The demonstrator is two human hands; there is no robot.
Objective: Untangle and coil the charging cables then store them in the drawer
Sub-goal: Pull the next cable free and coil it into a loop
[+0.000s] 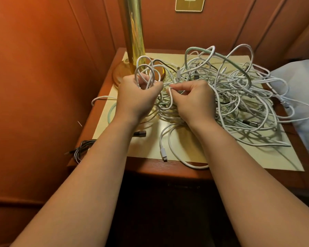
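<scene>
Curling round a bundle of white cable loops (146,73), the left hand (137,98) holds them upright above the nightstand (150,165). The right hand (193,100) pinches one white strand (170,97) beside it, leading into the tangled cables (230,90) heaped just right.

White charging cables (230,97) lie tangled on nightstand (168,164).
</scene>
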